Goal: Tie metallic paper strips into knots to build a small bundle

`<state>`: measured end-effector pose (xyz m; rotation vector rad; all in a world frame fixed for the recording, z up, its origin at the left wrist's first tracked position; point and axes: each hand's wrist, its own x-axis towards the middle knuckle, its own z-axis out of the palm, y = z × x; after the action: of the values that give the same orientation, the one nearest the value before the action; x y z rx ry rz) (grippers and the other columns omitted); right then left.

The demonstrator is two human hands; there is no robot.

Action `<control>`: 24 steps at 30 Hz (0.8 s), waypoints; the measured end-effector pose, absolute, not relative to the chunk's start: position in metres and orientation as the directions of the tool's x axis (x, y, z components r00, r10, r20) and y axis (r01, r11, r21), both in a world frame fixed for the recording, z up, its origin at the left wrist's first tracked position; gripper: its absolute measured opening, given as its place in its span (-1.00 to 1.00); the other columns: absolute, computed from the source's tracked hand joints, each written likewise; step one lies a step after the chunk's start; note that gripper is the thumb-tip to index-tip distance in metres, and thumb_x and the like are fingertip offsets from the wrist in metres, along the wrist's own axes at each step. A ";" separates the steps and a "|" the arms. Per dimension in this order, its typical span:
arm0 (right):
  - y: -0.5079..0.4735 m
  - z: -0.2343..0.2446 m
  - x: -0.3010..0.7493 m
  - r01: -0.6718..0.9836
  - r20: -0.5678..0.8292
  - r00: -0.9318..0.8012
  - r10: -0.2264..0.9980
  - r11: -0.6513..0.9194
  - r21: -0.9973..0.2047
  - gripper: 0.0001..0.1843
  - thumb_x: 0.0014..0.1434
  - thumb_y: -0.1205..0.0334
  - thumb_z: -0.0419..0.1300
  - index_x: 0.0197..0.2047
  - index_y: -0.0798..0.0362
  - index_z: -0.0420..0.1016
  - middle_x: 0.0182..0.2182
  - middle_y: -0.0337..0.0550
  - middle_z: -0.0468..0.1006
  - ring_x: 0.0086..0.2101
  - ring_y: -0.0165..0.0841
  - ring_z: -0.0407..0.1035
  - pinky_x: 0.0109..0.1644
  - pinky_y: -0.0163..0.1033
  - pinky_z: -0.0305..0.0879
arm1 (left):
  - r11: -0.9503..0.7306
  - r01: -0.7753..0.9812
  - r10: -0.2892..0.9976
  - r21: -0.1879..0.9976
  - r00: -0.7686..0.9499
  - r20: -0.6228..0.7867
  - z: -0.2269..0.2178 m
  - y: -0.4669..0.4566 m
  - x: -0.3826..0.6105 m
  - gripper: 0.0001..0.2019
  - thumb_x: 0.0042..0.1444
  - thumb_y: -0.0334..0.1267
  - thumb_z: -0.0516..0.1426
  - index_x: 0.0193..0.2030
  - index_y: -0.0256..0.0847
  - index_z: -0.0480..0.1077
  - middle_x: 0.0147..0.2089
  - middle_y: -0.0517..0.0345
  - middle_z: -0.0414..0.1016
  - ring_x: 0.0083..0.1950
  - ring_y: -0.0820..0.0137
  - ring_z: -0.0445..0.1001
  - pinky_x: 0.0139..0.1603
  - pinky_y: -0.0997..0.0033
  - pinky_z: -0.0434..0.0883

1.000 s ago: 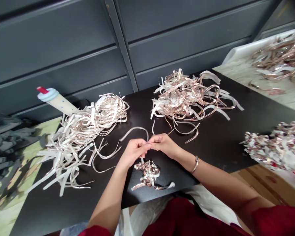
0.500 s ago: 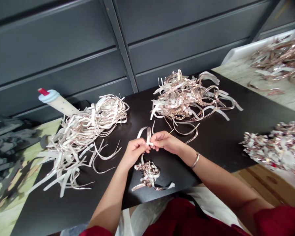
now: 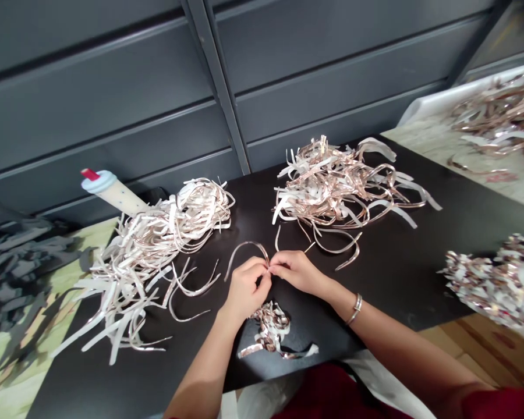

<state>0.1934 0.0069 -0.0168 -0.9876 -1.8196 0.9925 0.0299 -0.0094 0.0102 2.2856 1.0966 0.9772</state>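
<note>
My left hand (image 3: 250,283) and my right hand (image 3: 297,271) meet fingertip to fingertip above the black table (image 3: 402,279). Both are closed, pinching a thin rose-gold and white strip (image 3: 245,245) whose free end arcs up and over to the left. The exact grip point is hidden by the fingers. Just below my hands lies a small bunch of crumpled, shiny strips (image 3: 271,326). A heap of mostly white strips (image 3: 166,233) spreads to the left, and a heap of rose-gold and white strips (image 3: 332,186) sits behind my right hand.
A cup with a pale blue lid (image 3: 100,181) leans at the back left. Dark grey strips (image 3: 17,273) lie at the far left. Knotted shiny strips (image 3: 498,279) are piled at the right, with more rose-gold strips (image 3: 502,116) behind. A grey panelled wall (image 3: 148,87) borders the table.
The strip's loop between my hands has become a wider arc reaching left. My left hand has rolled over, its back now showing more. The whole view has shifted slightly.
</note>
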 end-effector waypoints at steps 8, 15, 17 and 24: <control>0.005 -0.015 0.195 0.311 0.326 -0.395 0.859 0.459 -0.832 -0.81 0.17 0.42 0.08 -0.47 0.09 0.36 -0.52 -0.26 0.41 -0.48 -0.46 0.29 -0.37 -0.39 0.18 | -0.471 0.506 0.875 0.722 0.370 0.312 0.007 -0.008 0.032 -0.87 0.03 -0.46 0.06 -0.49 -0.25 0.37 -0.33 0.09 0.47 -0.30 0.42 0.45 -0.24 0.43 0.38; 0.001 -0.020 0.185 0.327 0.373 -0.405 0.835 0.513 -0.794 -0.85 0.06 0.50 0.16 -0.43 0.07 0.34 -0.50 -0.27 0.38 -0.49 -0.46 0.27 -0.40 -0.37 0.23 | 0.159 0.158 0.904 0.975 0.374 -0.208 0.000 -0.002 0.025 -0.41 -0.15 -0.51 0.12 0.12 -0.24 0.24 -0.15 0.08 0.43 -0.26 0.44 0.47 -0.28 0.50 0.37; -0.001 -0.022 0.185 0.338 0.422 -0.384 0.821 0.550 -0.764 -0.86 0.08 0.49 0.17 -0.32 0.06 0.38 -0.37 -0.19 0.42 -0.39 -0.40 0.34 -0.30 -0.32 0.32 | 0.218 0.093 0.896 0.971 0.375 -0.237 -0.003 -0.001 0.027 -0.45 -0.20 -0.54 0.11 0.04 -0.27 0.30 -0.17 0.11 0.41 -0.29 0.49 0.44 -0.30 0.54 0.33; -0.009 -0.021 0.183 0.369 0.583 -0.391 0.712 0.702 -0.609 -0.77 0.24 0.43 0.02 -0.11 0.01 0.39 -0.14 -0.03 0.47 -0.10 -0.27 0.39 -0.01 -0.13 0.40 | 0.159 -0.022 0.951 0.987 0.270 -0.147 -0.008 -0.001 0.034 -0.54 -0.24 -0.57 0.13 -0.11 -0.23 0.30 -0.22 0.20 0.37 -0.24 0.50 0.42 -0.17 0.51 0.32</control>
<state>0.1835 -0.0087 -0.0214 -0.8280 -2.0141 0.4845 0.0340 -0.0014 -0.0083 1.1808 1.0480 0.9191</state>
